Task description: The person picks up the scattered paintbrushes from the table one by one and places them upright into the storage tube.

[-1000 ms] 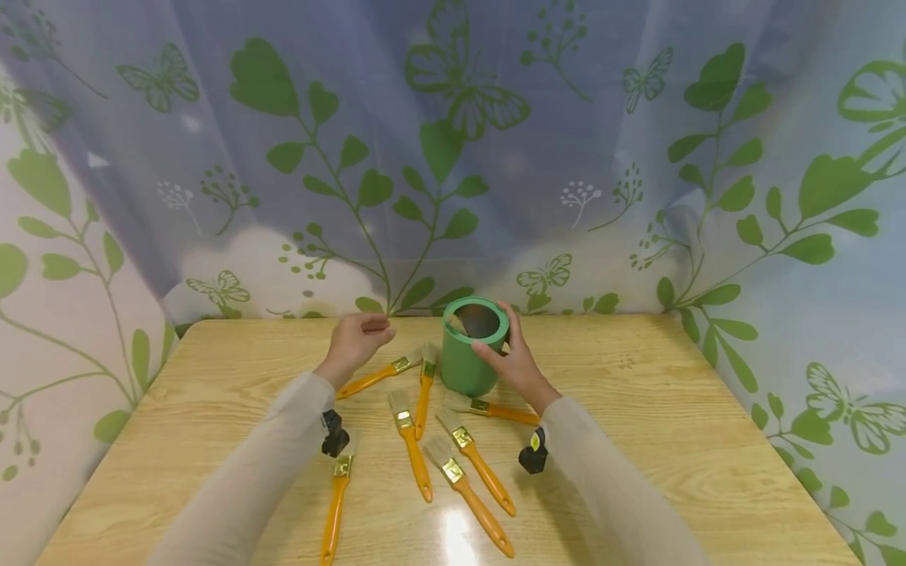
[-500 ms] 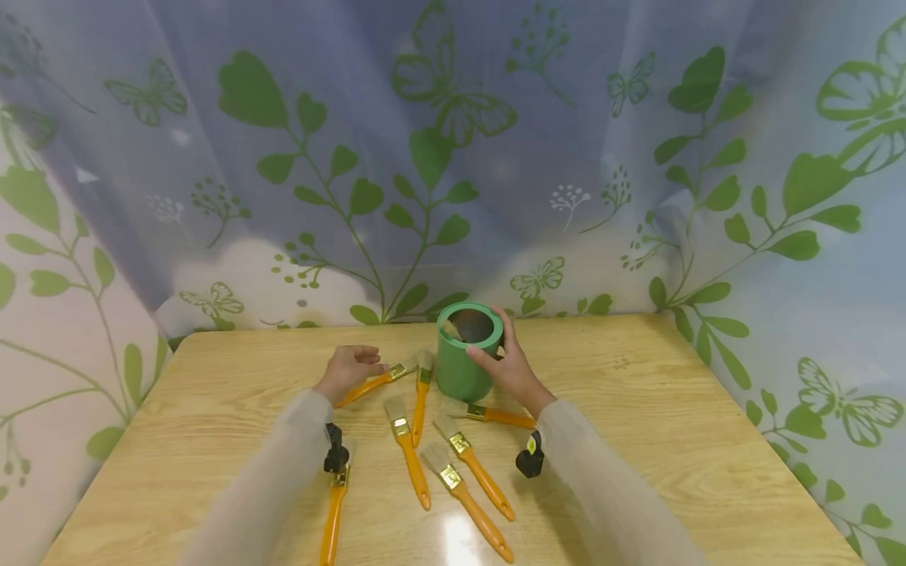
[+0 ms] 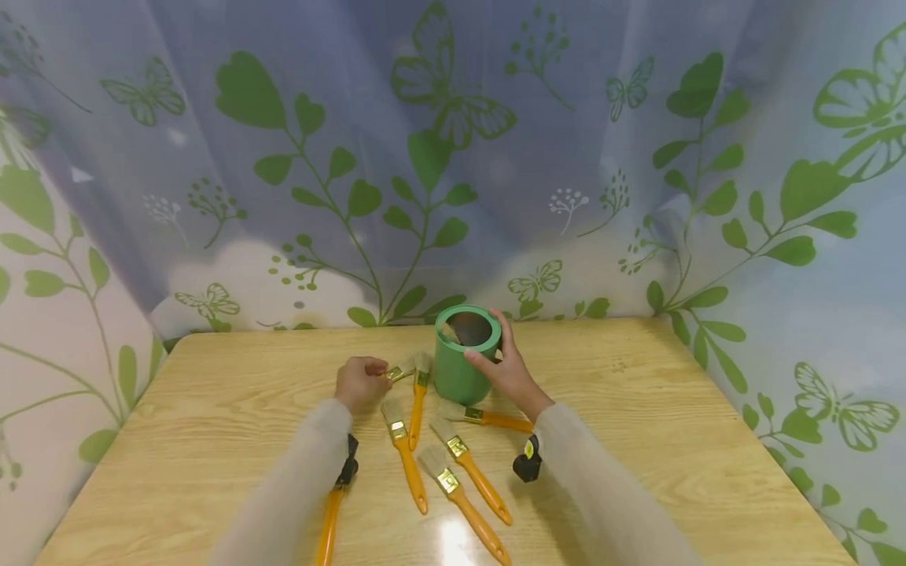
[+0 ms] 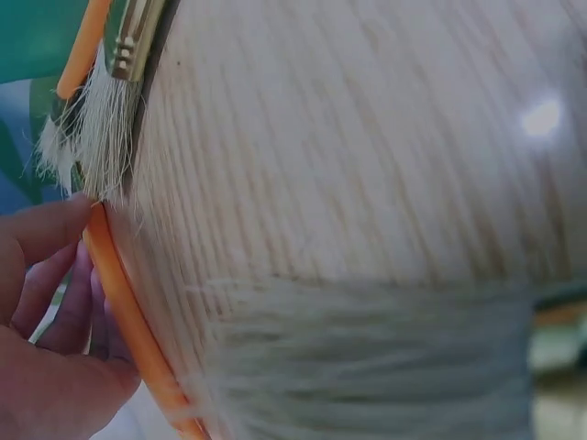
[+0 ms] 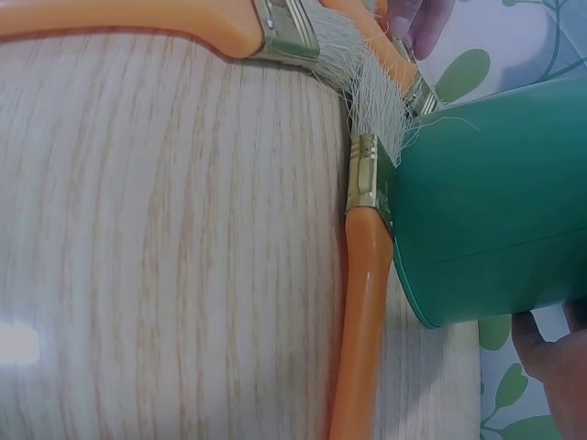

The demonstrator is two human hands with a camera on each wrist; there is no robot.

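A green can (image 3: 463,369) stands upright toward the back of the table, with brush bristles (image 3: 449,332) showing inside its mouth. My right hand (image 3: 515,376) grips the can from the right, thumb in front and fingers around the far side. To the left of the can, my left hand (image 3: 359,384) pinches a flat paintbrush (image 4: 138,321) by its orange handle near the metal ferrule. That brush lies low at the tabletop, its bristles pointing to the can. Another paintbrush (image 3: 419,401) lies between this hand and the can.
More orange-handled paintbrushes lie in front of the can: one paintbrush (image 3: 405,460), a second paintbrush (image 3: 470,472), a third paintbrush (image 3: 463,507) and a sideways paintbrush (image 3: 495,419). Below my left sleeve is another paintbrush (image 3: 329,527). A patterned curtain (image 3: 453,196) borders the wooden table (image 3: 637,440).
My left hand has come down from above the table to the paintbrush left of the can and now pinches its handle. My right hand still holds the can in place.
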